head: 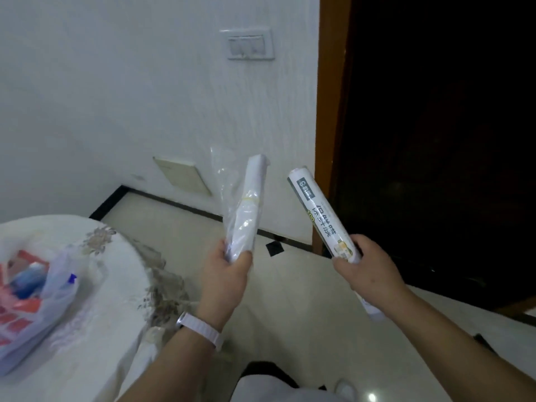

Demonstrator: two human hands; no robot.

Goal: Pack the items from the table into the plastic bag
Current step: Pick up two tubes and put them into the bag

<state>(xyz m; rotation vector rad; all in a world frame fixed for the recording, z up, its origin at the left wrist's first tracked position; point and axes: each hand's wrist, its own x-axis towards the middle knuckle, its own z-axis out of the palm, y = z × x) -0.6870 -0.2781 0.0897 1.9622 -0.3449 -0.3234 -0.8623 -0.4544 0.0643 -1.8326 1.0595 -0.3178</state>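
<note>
The left hand (229, 274), a white band on its wrist, is curled round the bottom end of a white roll in clear wrap (248, 207) that rises up out of the fist. The right hand (367, 269) grips a labelled roll (317, 216) low down, its top tilting toward the other roll, apart from it. The plastic bag (43, 300) lies well left of both hands on the white-clothed table (95, 329), holding red and blue packets.

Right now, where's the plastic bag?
Head view, lower left: the plastic bag sits on the table, well left of the left hand and its roll.
</note>
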